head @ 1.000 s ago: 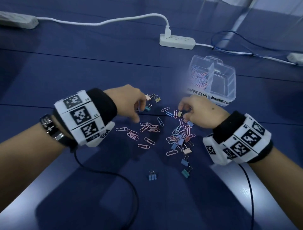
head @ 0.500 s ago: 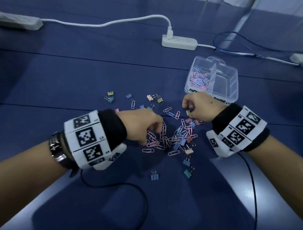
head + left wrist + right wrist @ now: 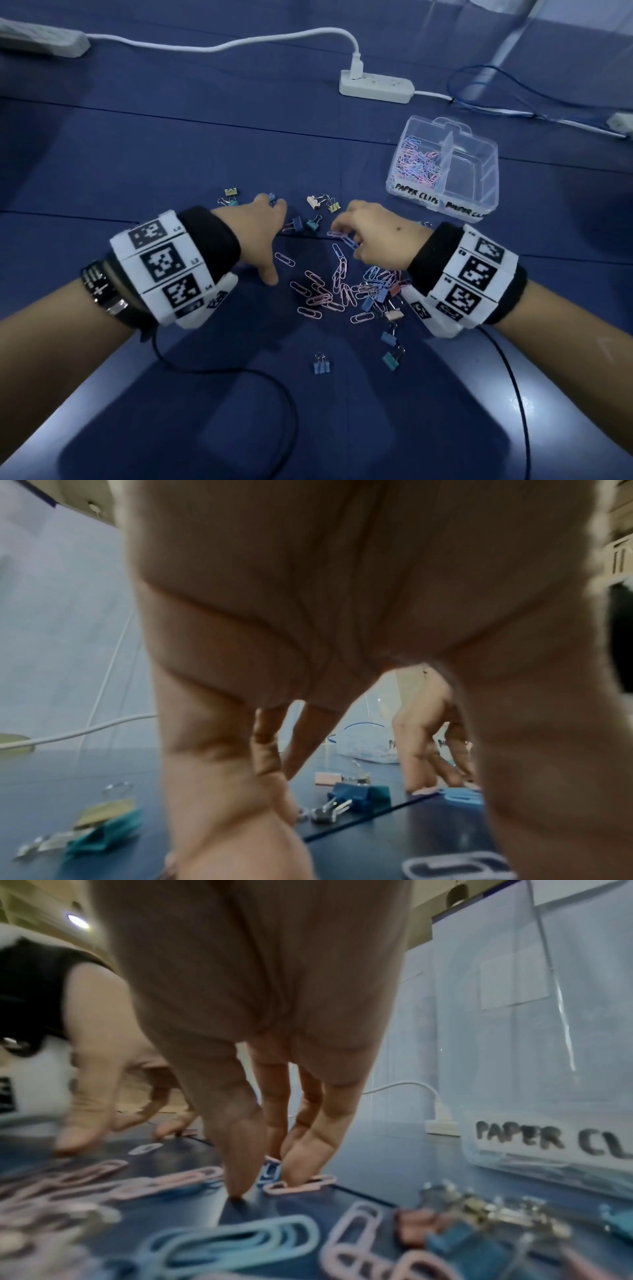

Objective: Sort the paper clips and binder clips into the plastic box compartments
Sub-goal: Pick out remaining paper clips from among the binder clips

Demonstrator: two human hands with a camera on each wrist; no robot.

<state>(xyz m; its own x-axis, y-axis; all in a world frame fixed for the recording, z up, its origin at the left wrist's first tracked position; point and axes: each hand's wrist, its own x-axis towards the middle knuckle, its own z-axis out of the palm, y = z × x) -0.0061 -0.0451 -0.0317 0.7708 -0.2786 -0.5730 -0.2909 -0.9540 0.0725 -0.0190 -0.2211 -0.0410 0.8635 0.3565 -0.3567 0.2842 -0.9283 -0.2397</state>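
Observation:
A clear plastic box (image 3: 493, 178) stands at the far right; its left compartment holds paper clips (image 3: 416, 164). Pink and blue paper clips (image 3: 329, 291) lie heaped between my wrists, mixed with binder clips (image 3: 388, 337). My left hand (image 3: 275, 238) is spread with straight fingers (image 3: 270, 777) on the table beside a dark blue binder clip (image 3: 296, 223) (image 3: 358, 795) and holds nothing. My right hand (image 3: 344, 241) (image 3: 270, 1180) pinches a blue paper clip (image 3: 270, 1171) against the table, one fingertip on a pink clip (image 3: 301, 1184).
More binder clips lie beyond the hands (image 3: 323, 202) and at the far left (image 3: 231, 202); two lie near me (image 3: 322, 366). A white power strip (image 3: 375, 85) and cables run along the back. A black wrist cable (image 3: 239, 370) loops across the near table.
My left hand left the paper clip heap and moved away to the far left, fingers spreading by the binder clips. My right hand shifted left and came down on the loose paper clips.

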